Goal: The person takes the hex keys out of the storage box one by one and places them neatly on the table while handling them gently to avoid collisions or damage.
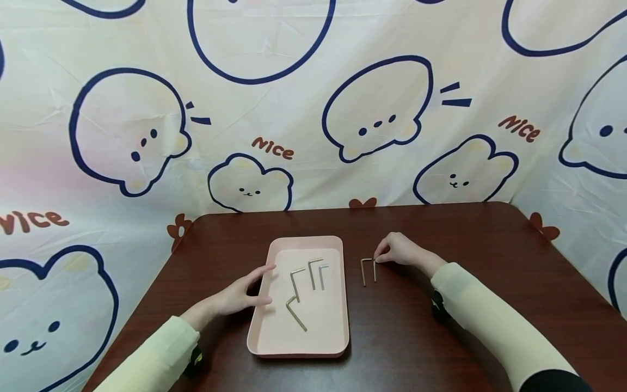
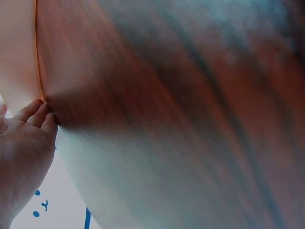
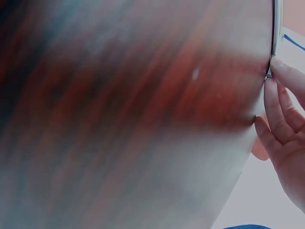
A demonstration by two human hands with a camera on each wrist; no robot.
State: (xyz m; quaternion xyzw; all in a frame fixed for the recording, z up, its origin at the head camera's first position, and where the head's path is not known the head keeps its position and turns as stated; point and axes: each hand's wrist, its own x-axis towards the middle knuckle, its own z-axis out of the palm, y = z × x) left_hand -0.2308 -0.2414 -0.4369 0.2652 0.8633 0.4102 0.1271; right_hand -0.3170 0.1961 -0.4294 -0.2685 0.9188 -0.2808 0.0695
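Observation:
On the pale pink tray (image 1: 320,332) lie several L-shaped hex keys, among them a brass-coloured hex key (image 1: 296,316) nearest the front and a silver hex key (image 1: 321,277) at the right. My left hand (image 1: 235,294) touches the tray's left rim with thumb and fingers spread and fairly straight. To the right of the tray, my right hand (image 1: 401,250) pinches a hex key (image 1: 375,272) near its bend, between thumb and fingertips. Just left of it, another brass-coloured hex key (image 1: 363,273) lies on the table. In the right wrist view, the pinched hex key (image 3: 277,33) appears edge-on.
A dark brown wooden table (image 1: 406,337) carries everything. Behind and beside it hangs a pale cloth (image 1: 303,109) printed with blue-outlined cartoon animals.

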